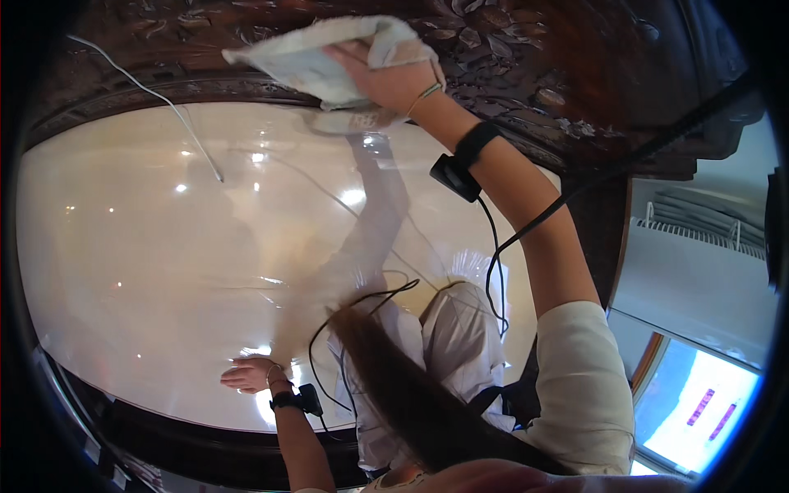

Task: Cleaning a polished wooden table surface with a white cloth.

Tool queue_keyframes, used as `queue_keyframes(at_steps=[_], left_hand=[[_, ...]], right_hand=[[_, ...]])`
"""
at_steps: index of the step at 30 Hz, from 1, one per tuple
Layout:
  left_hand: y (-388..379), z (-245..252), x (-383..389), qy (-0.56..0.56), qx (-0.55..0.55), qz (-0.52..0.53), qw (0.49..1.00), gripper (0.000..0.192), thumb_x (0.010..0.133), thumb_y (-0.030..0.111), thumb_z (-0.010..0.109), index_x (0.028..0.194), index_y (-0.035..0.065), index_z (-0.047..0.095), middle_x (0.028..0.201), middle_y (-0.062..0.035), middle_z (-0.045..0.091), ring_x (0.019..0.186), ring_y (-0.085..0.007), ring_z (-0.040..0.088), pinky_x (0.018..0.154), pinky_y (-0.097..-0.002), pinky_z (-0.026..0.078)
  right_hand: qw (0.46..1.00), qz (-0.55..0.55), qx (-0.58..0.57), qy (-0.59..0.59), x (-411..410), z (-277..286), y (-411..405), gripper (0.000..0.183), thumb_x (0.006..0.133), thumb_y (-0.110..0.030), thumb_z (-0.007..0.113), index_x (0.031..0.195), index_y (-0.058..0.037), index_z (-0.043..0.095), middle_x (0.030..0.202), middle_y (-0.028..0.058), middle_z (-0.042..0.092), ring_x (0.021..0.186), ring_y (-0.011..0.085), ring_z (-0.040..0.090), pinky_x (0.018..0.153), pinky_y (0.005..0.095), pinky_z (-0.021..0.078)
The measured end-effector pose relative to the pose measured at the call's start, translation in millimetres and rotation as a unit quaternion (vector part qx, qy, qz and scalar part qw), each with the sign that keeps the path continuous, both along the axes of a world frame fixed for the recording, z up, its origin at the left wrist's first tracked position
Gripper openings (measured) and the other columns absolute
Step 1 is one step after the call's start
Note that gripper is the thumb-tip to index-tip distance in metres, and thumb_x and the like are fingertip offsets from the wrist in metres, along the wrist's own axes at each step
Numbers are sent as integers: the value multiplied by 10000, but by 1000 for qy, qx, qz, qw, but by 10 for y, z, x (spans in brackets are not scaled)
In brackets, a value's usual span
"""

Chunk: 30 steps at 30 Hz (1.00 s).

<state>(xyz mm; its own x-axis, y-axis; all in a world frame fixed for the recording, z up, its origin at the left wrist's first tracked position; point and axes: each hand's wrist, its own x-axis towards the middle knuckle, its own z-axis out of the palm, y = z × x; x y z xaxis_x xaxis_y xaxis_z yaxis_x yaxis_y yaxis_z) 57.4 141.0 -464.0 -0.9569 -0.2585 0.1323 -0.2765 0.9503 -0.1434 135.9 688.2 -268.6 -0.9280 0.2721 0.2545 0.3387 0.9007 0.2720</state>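
My right hand [394, 77] is raised at the top of the view, gripping a pale cloth [308, 58] that hangs off to its left, against the carved dark wood [493, 31]. Below it spreads a glossy cream surface [154, 246], which mirrors the arm, the cloth and several lights. At the lower middle, my left hand [246, 376] rests on this surface near its front edge, fingers apart, holding nothing. Each forearm wears a black strap with a small box and cable. My knees in pale trousers are on the glossy surface.
A thin white cable [160, 95] runs from the carved wood onto the cream surface at upper left. A thick black cable [616, 166] crosses my right arm. Long brown hair hangs across the lower middle. A white radiator [684, 271] with folded grey cloth stands at right, above a bright window.
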Motion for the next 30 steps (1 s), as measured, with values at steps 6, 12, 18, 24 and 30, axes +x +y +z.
queue_keyframes(at_steps=[6,12,18,24,30], left_hand=[[103,-172,42,31,31,-21,999,646,896,481,162,1322,-1,230,1386,-149,227,1274,-269,242,993,-429,232],[45,-56,10,36,25,-12,999,645,892,483,172,1302,-6,269,1365,-154,269,1260,-271,271,975,-438,257],[44,-214,-50,23,-27,-1,999,649,884,500,172,1302,17,287,1368,-119,283,1263,-244,275,971,-420,268],[-51,-400,-224,-11,-9,18,1000,687,864,540,191,1311,24,268,1373,-133,266,1270,-253,257,977,-430,255],[-305,-474,-729,-328,-193,-151,912,696,825,567,320,1155,-39,412,1100,-206,518,970,-384,530,738,-429,473]], right_hand=[[948,-110,-52,-295,1044,-872,96,435,731,-177,536,1162,-213,490,956,74,587,892,248,577,700,347,480],[898,-282,-196,-274,1706,-235,79,197,746,-258,558,896,-156,636,912,65,623,862,226,594,734,325,475],[967,-108,-225,43,2699,588,297,290,768,-148,540,1051,-185,594,1028,38,592,942,230,554,769,313,450],[944,-239,208,96,3070,1236,332,567,724,-133,515,1266,-230,380,1315,87,355,1108,266,451,890,422,369],[873,-301,247,293,3785,1686,161,647,750,-203,576,1275,17,269,1340,222,252,1227,383,264,981,485,235]])
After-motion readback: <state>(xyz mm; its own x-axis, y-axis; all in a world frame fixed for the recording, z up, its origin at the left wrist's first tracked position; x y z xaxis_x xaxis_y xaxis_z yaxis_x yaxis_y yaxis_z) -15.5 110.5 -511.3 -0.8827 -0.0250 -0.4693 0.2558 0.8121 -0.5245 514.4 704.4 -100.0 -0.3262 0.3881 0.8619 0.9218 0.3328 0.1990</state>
